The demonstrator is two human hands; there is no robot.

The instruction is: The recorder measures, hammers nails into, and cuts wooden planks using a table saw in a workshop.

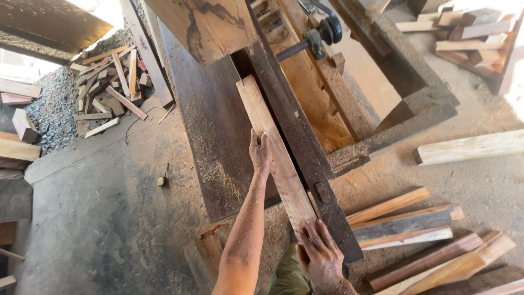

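Left hand [260, 150] lay flat against the left edge of a long, pale reddish wooden plank [275, 158], fingers together and pressed to the wood rather than wrapped around it. Right hand [319, 254] rested palm down on the plank's near end, fingers spread over the top face (no grip beneath could be seen). The plank lay lengthwise on a dark, sawdust-strewn wooden machine table [210, 136], its right edge touching a long dark fence rail [303, 147] that ran the same way. Its far end, notched at one corner, sat just below a large brown wooden block [204, 24]. Right of the rail, several rough-sawn wooden slats [406, 224] lay stacked on the dusty floor. Well apart, at upper left, a heap of short wood offcuts [109, 82] lay beside grey gravel [52, 106].
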